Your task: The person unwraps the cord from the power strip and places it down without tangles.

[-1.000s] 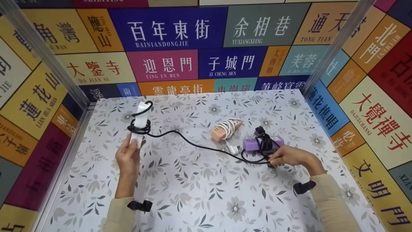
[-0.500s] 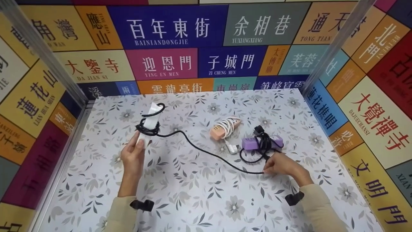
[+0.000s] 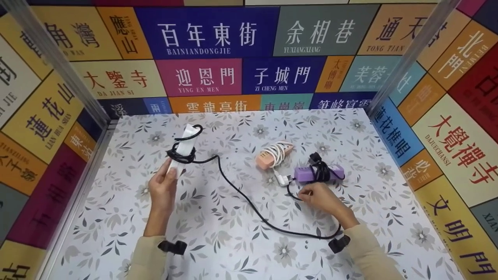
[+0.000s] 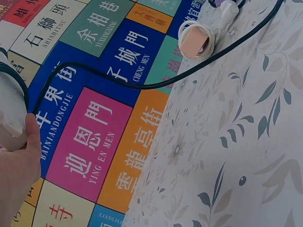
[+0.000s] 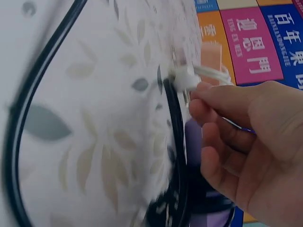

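My left hand point(image 3: 162, 186) grips the lower end of a white power strip point(image 3: 186, 146), raised and tilted, with black cord wound round its middle. From it a long black cord point(image 3: 249, 200) runs down across the table and passes by my right wrist. My right hand point(image 3: 321, 198) is in front of a purple power strip point(image 3: 335, 172) wrapped in black cord, fingertips over a loop of that cord. In the right wrist view its fingers point(image 5: 210, 135) are loosely bent with nothing visible between them; a white plug point(image 5: 185, 78) shows beyond the fingertips.
An orange power strip point(image 3: 265, 160) wound with white cord lies left of the purple one, its white plug point(image 3: 283, 179) between them. Printed panels point(image 3: 206, 77) wall the flower-patterned table point(image 3: 218, 241) at the back and both sides.
My right hand has let go of the long black cord and moved left; the cord now sags lower toward me. My left hand has shifted slightly right with the white power strip.
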Action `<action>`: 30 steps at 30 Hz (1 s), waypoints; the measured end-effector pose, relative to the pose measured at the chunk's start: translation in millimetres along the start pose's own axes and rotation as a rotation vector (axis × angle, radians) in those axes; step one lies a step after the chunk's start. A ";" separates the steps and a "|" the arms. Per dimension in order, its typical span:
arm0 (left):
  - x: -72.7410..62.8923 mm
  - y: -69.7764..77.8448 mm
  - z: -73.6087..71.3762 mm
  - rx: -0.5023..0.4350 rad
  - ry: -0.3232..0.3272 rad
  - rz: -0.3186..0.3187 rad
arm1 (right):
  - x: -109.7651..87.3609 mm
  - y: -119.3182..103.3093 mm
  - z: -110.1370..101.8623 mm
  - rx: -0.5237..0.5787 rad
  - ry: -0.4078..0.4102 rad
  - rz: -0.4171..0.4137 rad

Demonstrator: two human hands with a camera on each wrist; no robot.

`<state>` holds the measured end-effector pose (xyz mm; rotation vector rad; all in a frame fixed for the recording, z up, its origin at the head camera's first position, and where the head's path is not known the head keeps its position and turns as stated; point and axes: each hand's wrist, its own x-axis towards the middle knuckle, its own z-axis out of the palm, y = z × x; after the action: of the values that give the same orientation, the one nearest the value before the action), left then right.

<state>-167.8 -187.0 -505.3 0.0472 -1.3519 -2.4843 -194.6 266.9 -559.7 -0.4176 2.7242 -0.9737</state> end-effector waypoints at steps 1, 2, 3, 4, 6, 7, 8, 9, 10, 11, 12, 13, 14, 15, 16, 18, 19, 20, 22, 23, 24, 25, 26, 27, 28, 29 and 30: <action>-0.3 0.2 -0.3 0.010 -0.007 -0.002 | 2.9 -5.2 2.6 0.003 0.005 -0.020; -0.5 0.4 -0.6 0.019 -0.013 -0.004 | 5.9 -10.6 5.2 0.000 0.008 -0.046; -0.6 0.7 -0.7 0.025 -0.018 -0.005 | 8.8 -15.7 7.7 -0.009 0.009 -0.077; -0.6 1.0 -0.8 0.030 -0.022 -0.005 | 11.3 -20.8 10.0 -0.019 0.007 -0.098; -1.0 1.6 -0.9 0.039 -0.030 -0.007 | 16.1 -30.6 15.1 -0.043 0.006 -0.151; -1.1 1.8 -0.9 0.040 -0.030 -0.009 | 18.4 -35.7 17.6 -0.053 0.004 -0.170; -0.9 1.7 -0.8 0.039 -0.031 -0.008 | 20.5 -40.5 19.9 -0.060 0.001 -0.187; -0.7 1.6 -0.6 0.037 -0.031 -0.007 | 22.7 -45.2 22.3 -0.067 -0.001 -0.201; -0.6 1.5 -0.5 0.036 -0.031 -0.006 | 25.0 -49.7 24.9 -0.070 0.002 -0.216; -0.6 1.3 -0.3 0.037 -0.029 -0.003 | 27.8 -53.8 28.0 -0.073 0.006 -0.240; -0.6 1.1 0.0 0.037 -0.027 0.000 | 30.2 -58.5 30.9 -0.080 0.009 -0.255; -0.6 1.0 0.5 0.038 -0.025 0.002 | 32.7 -62.8 34.0 -0.085 0.011 -0.268; -0.6 0.9 1.0 0.039 -0.024 0.003 | 35.3 -66.9 37.6 -0.088 0.011 -0.284; -0.7 1.0 1.5 0.038 -0.024 0.003 | 37.7 -70.8 41.5 -0.093 0.009 -0.293; -0.8 1.1 1.9 0.037 -0.023 0.002 | 40.4 -74.4 45.6 -0.098 0.000 -0.303; -0.8 1.2 3.0 0.039 -0.022 0.003 | 45.5 -81.6 54.2 -0.111 -0.031 -0.311; -0.6 1.1 3.6 0.037 -0.024 0.001 | 48.2 -84.3 59.0 -0.116 -0.048 -0.318; -0.3 1.0 4.4 0.033 -0.029 -0.002 | 50.7 -86.8 63.5 -0.121 -0.068 -0.316; 0.3 0.7 6.7 0.029 -0.046 -0.010 | 55.1 -90.8 72.4 -0.136 -0.099 -0.318; 0.5 0.5 7.9 0.030 -0.055 -0.015 | 57.1 -92.4 76.6 -0.143 -0.112 -0.318; 0.7 0.3 9.3 0.028 -0.065 -0.020 | 59.0 -93.8 80.6 -0.148 -0.119 -0.323; 0.8 0.1 10.4 0.029 -0.071 -0.025 | 60.7 -95.2 84.0 -0.150 -0.126 -0.324; 0.8 0.1 11.3 0.032 -0.076 -0.030 | 62.6 -96.2 87.3 -0.157 -0.133 -0.323; 0.8 0.0 11.9 0.038 -0.077 -0.032 | 64.5 -97.1 90.5 -0.161 -0.137 -0.325; 0.7 -0.3 12.2 0.044 -0.077 -0.034 | 66.3 -97.8 93.4 -0.167 -0.143 -0.322; 0.6 -0.6 12.1 0.047 -0.075 -0.036 | 68.1 -98.4 96.2 -0.167 -0.147 -0.326; 0.2 -0.7 11.7 0.061 -0.074 -0.041 | 69.9 -99.0 98.7 -0.155 -0.151 -0.333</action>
<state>-170.2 -177.1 -499.4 -0.0030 -1.4715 -2.5009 -211.9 112.6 -578.1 -0.9563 2.6495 -0.7661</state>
